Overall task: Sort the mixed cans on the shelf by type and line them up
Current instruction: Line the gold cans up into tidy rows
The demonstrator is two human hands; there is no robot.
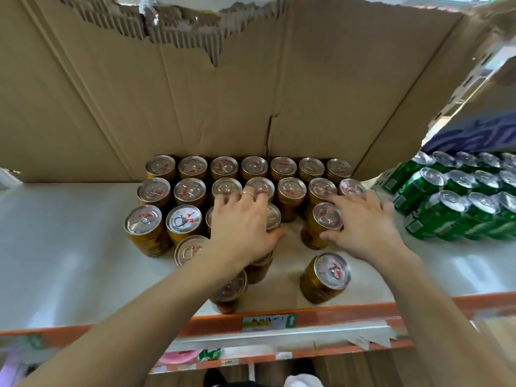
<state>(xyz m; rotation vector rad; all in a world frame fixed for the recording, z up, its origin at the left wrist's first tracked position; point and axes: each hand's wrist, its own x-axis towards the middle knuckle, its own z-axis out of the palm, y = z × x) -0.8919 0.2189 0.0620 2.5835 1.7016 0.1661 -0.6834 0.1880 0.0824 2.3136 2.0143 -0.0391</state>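
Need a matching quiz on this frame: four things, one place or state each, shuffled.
Things
1. green cans
2. lone gold can
3. cardboard
4. left hand

Place or state
A. torn along its top edge, at the back
B. wears a ring on one finger
C. at the right end of the shelf
D. stands apart near the front, right of centre

Pairs: 1-C, 2-D, 3-A, 4-B

We saw a thin, pale ring (248, 194) on one finger of the left hand (240, 227). The right hand (363, 222) and both forearms (156, 311) were bare, uncovered as far as we could see them.
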